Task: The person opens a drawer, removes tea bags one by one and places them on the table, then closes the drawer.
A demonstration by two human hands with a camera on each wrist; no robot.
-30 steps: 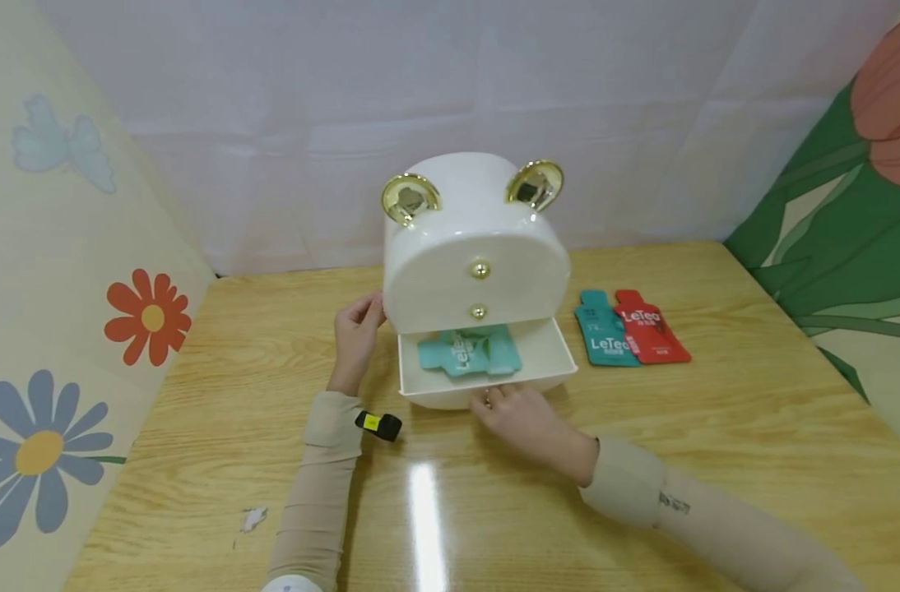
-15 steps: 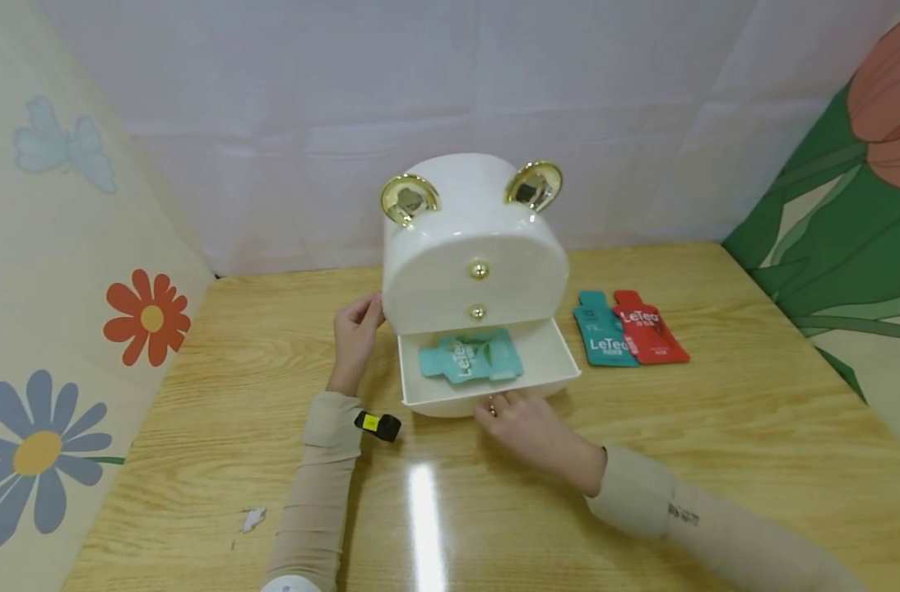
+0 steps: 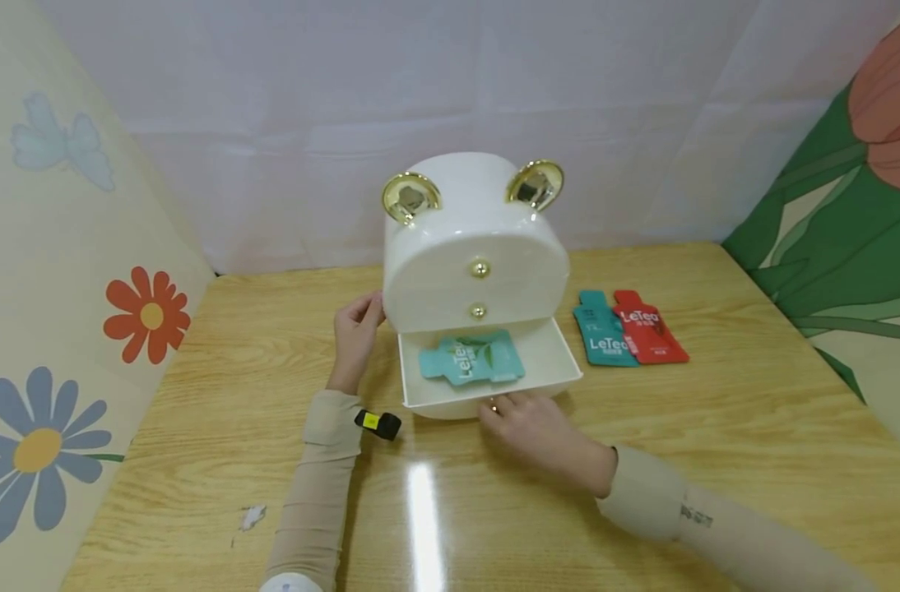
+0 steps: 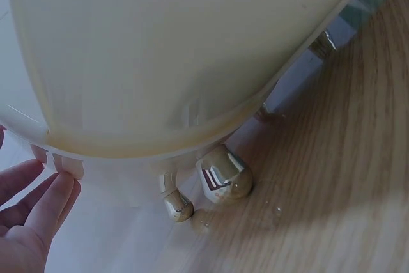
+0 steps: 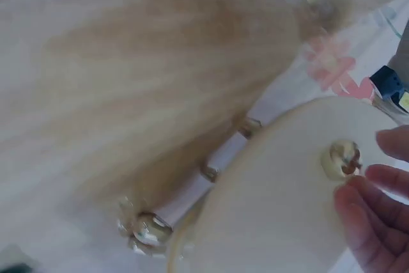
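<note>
A glossy white bear-shaped storage box (image 3: 475,247) with gold ears and round gold knobs stands on the table. Its bottom drawer (image 3: 554,362) is pulled out, with a mint-green LeTea pouch (image 3: 472,358) lying flat inside. My left hand (image 3: 356,337) rests its fingertips against the box's left side, low down, as the left wrist view also shows. At the drawer's front is my right hand (image 3: 542,432). In the right wrist view its fingers are loosely bent, and their tips are right beside the drawer's gold knob (image 5: 342,159), not wrapped round it.
Right of the box lie a teal pouch (image 3: 605,337) and a red pouch (image 3: 651,329), overlapping. Small gold feet (image 4: 225,174) hold the box above the wooden table (image 3: 272,345). A pale cloth (image 3: 302,164) hangs behind, with painted panels at both sides.
The bottom drawer has slid a little further toward me, carrying the mint-green pouch. My right hand has moved toward me and slightly right. My left hand stays put.
</note>
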